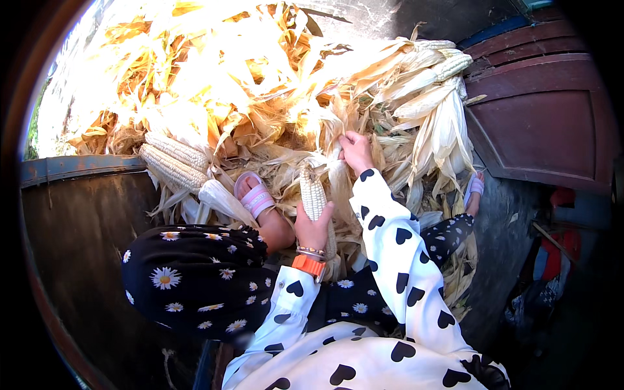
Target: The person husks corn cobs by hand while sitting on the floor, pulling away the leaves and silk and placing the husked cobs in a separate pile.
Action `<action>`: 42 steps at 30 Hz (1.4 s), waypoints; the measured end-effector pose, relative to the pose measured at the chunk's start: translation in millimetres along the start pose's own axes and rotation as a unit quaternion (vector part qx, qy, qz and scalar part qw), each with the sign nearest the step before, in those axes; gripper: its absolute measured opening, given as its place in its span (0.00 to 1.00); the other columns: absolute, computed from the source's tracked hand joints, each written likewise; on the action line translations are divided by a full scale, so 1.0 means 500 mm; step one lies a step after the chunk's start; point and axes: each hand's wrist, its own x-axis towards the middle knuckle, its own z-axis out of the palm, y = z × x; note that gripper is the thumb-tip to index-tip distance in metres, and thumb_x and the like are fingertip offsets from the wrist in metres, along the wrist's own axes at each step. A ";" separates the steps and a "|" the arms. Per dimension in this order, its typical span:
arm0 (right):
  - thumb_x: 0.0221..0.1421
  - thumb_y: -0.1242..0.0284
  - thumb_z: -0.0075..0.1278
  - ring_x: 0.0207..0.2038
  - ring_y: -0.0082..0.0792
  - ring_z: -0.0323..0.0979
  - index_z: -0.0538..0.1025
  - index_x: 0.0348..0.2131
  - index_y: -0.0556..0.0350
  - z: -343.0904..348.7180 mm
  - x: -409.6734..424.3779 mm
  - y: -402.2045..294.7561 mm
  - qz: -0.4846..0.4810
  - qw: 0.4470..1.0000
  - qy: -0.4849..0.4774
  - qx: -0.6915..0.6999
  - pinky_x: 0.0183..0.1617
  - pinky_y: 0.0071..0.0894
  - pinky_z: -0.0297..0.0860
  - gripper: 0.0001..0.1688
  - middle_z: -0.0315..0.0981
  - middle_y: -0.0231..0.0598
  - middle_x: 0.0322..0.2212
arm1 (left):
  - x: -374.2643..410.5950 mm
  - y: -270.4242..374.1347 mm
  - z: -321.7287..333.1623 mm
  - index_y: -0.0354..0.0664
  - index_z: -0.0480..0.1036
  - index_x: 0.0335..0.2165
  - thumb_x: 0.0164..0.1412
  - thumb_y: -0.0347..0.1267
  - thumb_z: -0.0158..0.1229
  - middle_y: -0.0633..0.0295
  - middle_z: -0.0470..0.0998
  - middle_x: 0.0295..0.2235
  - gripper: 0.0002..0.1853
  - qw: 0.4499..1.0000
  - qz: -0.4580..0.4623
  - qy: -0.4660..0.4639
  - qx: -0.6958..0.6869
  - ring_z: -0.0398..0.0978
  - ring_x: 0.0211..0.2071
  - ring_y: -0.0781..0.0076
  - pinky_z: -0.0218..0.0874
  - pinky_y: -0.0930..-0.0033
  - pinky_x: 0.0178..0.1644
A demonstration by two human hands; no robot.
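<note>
Upright between the person's legs, an ear of white corn (312,192) is held by my left hand (313,226), its bare kernels showing above the fingers. My right hand (355,150), a little higher and to the right, pinches a pale dry corn husk (341,180) beside that ear. Part of another bare ear shows beneath my left hand. Two husked ears (173,165) lie side by side at the left, next to an ear still wrapped in husk (226,200). More ears with peeled-back husks (451,66) are bunched at the upper right.
A large heap of dry husks (234,122) spreads ahead, its far part glaring in sunlight. The person's sandalled foot (256,195) rests at its near edge. A dark red wooden panel (541,117) stands at the right, with cloth items (546,263) below. A blue metal-like edge (83,168) runs at the left.
</note>
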 end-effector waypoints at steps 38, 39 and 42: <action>0.52 0.67 0.49 0.14 0.19 0.57 0.73 0.23 0.63 -0.115 -0.162 -0.108 0.024 0.977 -0.180 -0.115 0.17 0.17 0.55 0.15 0.61 0.31 0.17 | -0.021 0.035 -0.006 0.49 0.62 0.45 0.34 0.35 0.64 0.55 0.65 0.32 0.34 0.934 0.129 -0.093 0.321 0.63 0.36 0.57 0.52 0.58 0.38; 0.52 0.67 0.49 0.13 0.18 0.56 0.73 0.23 0.63 -0.117 -0.168 -0.111 0.031 0.981 -0.167 -0.094 0.15 0.17 0.54 0.15 0.60 0.30 0.16 | -0.020 0.034 -0.006 0.49 0.62 0.45 0.34 0.35 0.64 0.56 0.65 0.32 0.34 0.934 0.131 -0.087 0.322 0.63 0.36 0.57 0.52 0.58 0.38; 0.52 0.69 0.49 0.11 0.15 0.54 0.73 0.25 0.63 -0.129 -0.179 -0.111 0.062 0.989 -0.131 -0.023 0.13 0.15 0.53 0.13 0.59 0.26 0.13 | -0.020 0.031 -0.007 0.50 0.63 0.44 0.34 0.36 0.64 0.57 0.65 0.31 0.34 0.935 0.129 -0.071 0.323 0.63 0.36 0.57 0.52 0.58 0.38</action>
